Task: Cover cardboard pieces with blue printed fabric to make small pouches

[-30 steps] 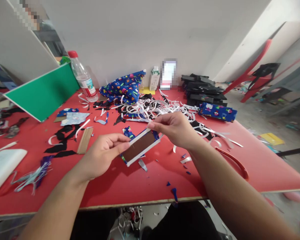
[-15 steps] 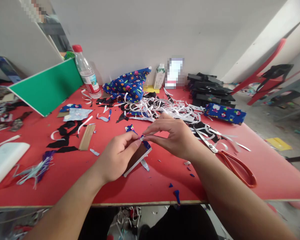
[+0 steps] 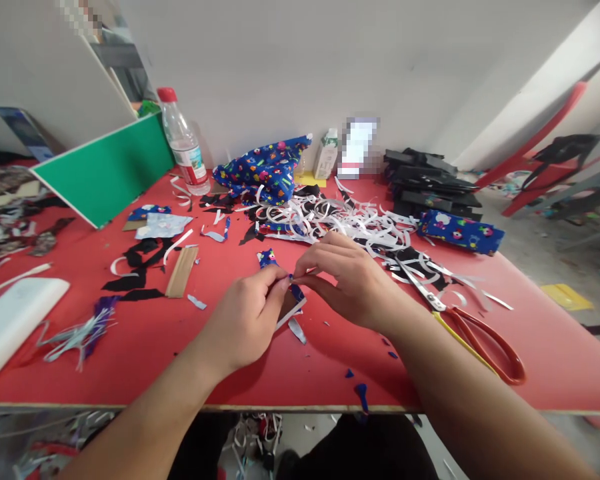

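Observation:
At the middle of the table I hold a small brown piece (image 3: pixel 289 305) with a pale edge and blue patterned fabric along its top. My left hand (image 3: pixel 247 313) is closed round it, thumb and forefinger pinching the fabric edge and hiding much of it. Thumb and fingertips of my right hand (image 3: pixel 347 283) meet the left fingertips in a pinch at the same blue edge. Just behind the fingers lies a blue printed fabric scrap (image 3: pixel 267 257). Under the piece a pale scrap (image 3: pixel 297 331) rests on the table.
Scissors with red handles (image 3: pixel 490 340) lie beside my right forearm. White strips (image 3: pixel 340 217) are heaped behind my hands, with blue patterned fabric (image 3: pixel 265 170), a bottle (image 3: pixel 187 157) and black folded pieces (image 3: pixel 425 177) at the back. A green board (image 3: pixel 105 167) stands left.
The view has swung slightly left, so things appear shifted right. My hands stay together on the piece; less of its brown face shows, and a yellow handle now shows by the scissors.

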`<state>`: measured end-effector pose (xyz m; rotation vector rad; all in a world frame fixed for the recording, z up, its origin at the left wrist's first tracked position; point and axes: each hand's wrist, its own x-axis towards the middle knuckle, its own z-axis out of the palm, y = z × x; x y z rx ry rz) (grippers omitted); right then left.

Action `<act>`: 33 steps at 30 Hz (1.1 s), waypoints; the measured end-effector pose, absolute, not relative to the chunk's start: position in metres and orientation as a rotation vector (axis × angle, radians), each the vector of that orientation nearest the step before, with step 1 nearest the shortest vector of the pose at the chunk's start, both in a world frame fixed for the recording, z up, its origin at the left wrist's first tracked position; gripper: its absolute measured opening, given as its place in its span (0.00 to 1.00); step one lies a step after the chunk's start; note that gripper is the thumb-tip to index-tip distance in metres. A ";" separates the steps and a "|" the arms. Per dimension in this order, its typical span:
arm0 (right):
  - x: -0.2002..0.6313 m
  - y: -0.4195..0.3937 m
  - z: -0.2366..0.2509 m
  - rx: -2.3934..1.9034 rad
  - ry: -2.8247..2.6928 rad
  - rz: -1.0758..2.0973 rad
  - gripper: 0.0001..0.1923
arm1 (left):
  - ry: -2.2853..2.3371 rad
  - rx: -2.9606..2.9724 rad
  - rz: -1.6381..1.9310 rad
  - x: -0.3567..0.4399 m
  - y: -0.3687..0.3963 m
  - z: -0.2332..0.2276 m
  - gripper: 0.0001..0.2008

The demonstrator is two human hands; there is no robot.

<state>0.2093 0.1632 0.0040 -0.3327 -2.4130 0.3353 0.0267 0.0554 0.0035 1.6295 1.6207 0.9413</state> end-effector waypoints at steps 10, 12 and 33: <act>0.211 0.158 0.005 -0.294 -2.382 0.066 0.07 | 1.471 1.024 1.136 0.027 0.063 -0.004 0.13; 0.214 0.159 0.004 -0.309 -2.231 0.200 0.05 | 1.437 0.880 1.169 0.022 0.065 -0.004 0.12; 0.205 0.183 -0.020 -0.747 -2.060 0.863 0.22 | 1.111 0.396 1.358 0.035 0.069 -0.005 0.07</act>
